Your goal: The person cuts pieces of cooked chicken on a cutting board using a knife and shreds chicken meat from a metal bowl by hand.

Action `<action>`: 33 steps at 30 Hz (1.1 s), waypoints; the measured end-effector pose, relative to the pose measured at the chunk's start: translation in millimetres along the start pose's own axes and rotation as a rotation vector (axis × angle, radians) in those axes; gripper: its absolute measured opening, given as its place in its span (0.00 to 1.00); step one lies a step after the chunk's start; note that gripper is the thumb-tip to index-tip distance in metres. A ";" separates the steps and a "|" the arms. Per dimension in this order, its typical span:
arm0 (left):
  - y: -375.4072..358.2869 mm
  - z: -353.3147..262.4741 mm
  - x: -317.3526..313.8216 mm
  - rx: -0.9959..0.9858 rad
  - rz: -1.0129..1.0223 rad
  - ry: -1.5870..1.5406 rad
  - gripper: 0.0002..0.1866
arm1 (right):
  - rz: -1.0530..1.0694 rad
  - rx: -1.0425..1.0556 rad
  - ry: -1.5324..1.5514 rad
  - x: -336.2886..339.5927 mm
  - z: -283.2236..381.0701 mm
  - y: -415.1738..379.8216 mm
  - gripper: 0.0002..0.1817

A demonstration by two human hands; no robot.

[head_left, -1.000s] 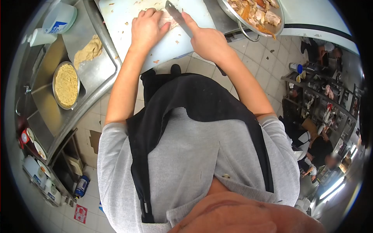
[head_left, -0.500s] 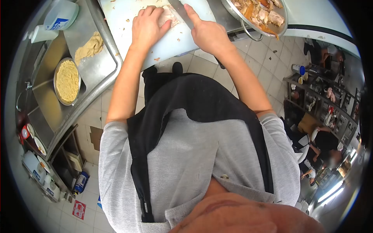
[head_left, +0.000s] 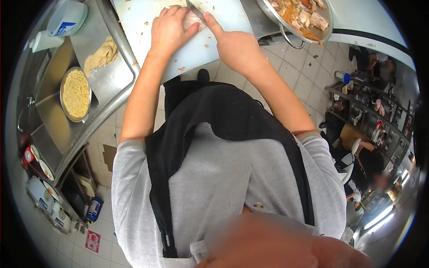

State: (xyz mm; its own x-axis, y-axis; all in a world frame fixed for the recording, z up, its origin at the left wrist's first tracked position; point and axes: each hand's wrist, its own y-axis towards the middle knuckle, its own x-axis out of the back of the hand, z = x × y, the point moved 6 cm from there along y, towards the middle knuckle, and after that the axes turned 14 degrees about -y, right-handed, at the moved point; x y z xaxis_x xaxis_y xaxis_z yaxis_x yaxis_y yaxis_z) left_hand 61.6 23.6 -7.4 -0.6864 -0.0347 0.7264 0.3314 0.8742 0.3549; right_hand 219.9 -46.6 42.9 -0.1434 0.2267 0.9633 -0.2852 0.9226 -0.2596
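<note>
"How were the hands set?"

"A pale piece of meat (head_left: 193, 21) was held down on the cutting board (head_left: 227, 17) by the left hand (head_left: 169, 27), between bent fingers and a thumb set apart. A knife (head_left: 196, 11) was gripped in the right hand (head_left: 239, 50), with the forefinger laid along the blade."

"Was the blade well clear of the left fingers?"

"It was angled across the piece, just right of them (how near the edge came could not be told). Fingertips curled further back would have been judged safer, and the piece was best kept pressed flat."

"And the stroke?"

"Long, light draws seemed better suited than hard pushing, with the blade steered by that forefinger. Elbow room was given: the metal bowl (head_left: 273, 17) of meat chunks (head_left: 304, 18) was placed ahead and to the right of the right hand."
</note>
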 end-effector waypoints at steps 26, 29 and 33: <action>-0.3 16.4 1.4 -0.022 -0.060 -0.071 0.20 | 0.077 0.028 0.037 -3.2 5.7 20.2 0.46; -0.3 14.5 6.3 -0.054 -0.104 -0.075 0.19 | -0.059 -0.004 0.135 -20.4 -4.8 41.4 0.44; -5.6 13.3 16.8 0.006 -0.166 -0.132 0.19 | -0.170 -0.037 0.263 -13.0 -26.5 37.8 0.43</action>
State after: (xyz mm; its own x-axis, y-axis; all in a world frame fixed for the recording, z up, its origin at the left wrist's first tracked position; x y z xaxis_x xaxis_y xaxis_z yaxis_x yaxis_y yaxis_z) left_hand 39.6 24.5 -5.1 -0.8104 -0.1148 0.5745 0.2031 0.8647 0.4594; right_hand 236.1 -6.4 22.4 0.1553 0.1365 0.9784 -0.2489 0.9639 -0.0950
